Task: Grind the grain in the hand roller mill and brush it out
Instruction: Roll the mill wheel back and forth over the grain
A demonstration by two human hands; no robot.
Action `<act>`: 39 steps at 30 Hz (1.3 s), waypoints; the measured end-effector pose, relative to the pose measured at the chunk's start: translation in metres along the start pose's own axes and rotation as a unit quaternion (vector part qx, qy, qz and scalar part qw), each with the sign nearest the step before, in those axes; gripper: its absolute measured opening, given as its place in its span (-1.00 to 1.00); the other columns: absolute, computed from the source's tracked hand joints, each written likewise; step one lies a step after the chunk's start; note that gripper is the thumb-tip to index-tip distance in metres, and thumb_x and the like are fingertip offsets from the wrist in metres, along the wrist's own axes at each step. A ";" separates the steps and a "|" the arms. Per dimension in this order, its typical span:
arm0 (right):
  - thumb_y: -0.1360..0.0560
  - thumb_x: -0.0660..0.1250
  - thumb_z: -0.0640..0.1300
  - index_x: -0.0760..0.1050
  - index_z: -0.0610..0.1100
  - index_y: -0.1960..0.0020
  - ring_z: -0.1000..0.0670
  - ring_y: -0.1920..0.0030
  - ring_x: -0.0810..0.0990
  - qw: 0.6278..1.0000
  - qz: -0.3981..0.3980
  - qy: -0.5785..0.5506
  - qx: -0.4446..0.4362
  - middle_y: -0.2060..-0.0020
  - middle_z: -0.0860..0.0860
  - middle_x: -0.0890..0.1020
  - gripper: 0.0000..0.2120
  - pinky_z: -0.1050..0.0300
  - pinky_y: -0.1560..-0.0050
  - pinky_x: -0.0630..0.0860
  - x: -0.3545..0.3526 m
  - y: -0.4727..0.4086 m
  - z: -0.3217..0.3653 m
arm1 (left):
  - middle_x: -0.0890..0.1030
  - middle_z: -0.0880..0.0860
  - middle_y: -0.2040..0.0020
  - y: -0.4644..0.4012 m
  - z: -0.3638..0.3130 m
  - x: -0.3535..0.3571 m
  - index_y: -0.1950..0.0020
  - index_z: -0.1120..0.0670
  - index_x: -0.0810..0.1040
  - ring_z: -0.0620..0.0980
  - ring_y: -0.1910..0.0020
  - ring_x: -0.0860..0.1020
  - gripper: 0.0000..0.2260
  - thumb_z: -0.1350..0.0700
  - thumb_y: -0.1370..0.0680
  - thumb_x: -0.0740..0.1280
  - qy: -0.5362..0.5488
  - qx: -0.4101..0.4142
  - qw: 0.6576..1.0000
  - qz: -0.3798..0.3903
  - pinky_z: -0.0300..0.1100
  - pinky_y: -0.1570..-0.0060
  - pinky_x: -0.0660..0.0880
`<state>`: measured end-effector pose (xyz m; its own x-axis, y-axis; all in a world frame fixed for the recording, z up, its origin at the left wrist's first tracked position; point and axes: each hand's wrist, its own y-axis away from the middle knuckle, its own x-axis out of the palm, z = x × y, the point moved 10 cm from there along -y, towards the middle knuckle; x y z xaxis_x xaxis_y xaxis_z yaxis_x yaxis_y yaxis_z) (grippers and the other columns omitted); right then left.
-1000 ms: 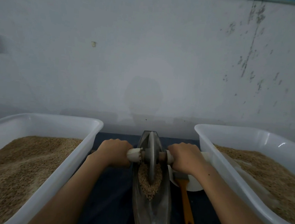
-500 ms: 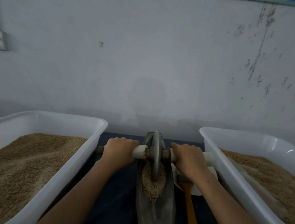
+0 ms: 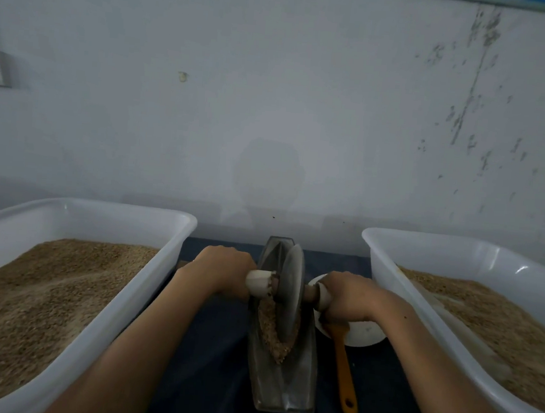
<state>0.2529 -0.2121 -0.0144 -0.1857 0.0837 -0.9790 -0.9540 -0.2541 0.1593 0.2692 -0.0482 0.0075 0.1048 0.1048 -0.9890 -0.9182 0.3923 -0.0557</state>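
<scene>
1. Since a second ago, we have skewed the wheel (image 3: 291,287): our left hand (image 3: 222,272) sits farther forward, our right hand (image 3: 350,300) nearer.
2. Both hands' fingers wrap the axle handles either side of the wheel.
3. Grinding looks midway to us: grain (image 3: 271,333) lies in the trough (image 3: 281,388), heaped under the wheel and still coarse.
4. Brushing is not begun; the brush (image 3: 343,374) lies untouched on the desk (image 3: 209,382), just right of the trough.
5. Our fingertips are hidden beneath the handles, the brush head by our right hand. We cannot make out how fine the grain is.
</scene>
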 end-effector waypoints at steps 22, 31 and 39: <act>-0.49 0.27 -0.15 0.31 0.03 0.11 -0.06 0.04 0.56 0.981 -0.152 0.107 -0.054 0.05 -0.01 0.59 -0.86 0.10 0.17 0.34 -0.028 0.003 0.022 | 0.60 -0.04 -0.02 -0.001 0.014 0.009 -0.11 -0.10 0.52 -0.01 0.02 0.55 -0.72 -0.05 -0.42 0.38 0.051 -0.024 0.998 -0.015 -0.15 0.14 0.36; -0.50 0.32 -0.08 0.34 0.03 0.05 0.00 0.13 0.50 0.988 -0.079 0.112 -0.071 0.11 0.03 0.53 -0.85 0.18 0.32 0.28 -0.024 0.002 0.026 | 0.60 -0.05 -0.01 -0.003 0.018 0.020 -0.14 -0.11 0.53 -0.09 0.13 0.46 -0.69 -0.04 -0.40 0.40 0.101 -0.034 0.993 0.040 -0.16 0.12 0.35; -0.53 0.29 -0.12 0.36 -0.04 -0.17 -0.06 -0.07 0.51 0.943 -0.293 0.138 -0.071 -0.06 0.01 0.55 -0.77 0.10 0.05 0.27 -0.037 0.005 0.029 | 0.60 -0.07 0.09 0.006 0.021 -0.008 -0.01 -0.09 0.46 -0.05 0.11 0.56 -0.81 -0.12 -0.47 0.30 0.033 -0.060 0.977 -0.201 -0.19 0.21 0.36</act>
<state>0.2486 -0.1888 0.0258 0.4513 0.0001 -0.8924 -0.8292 -0.3696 -0.4193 0.2711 -0.0278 0.0180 0.4442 -0.0969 -0.8907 -0.8470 0.2785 -0.4527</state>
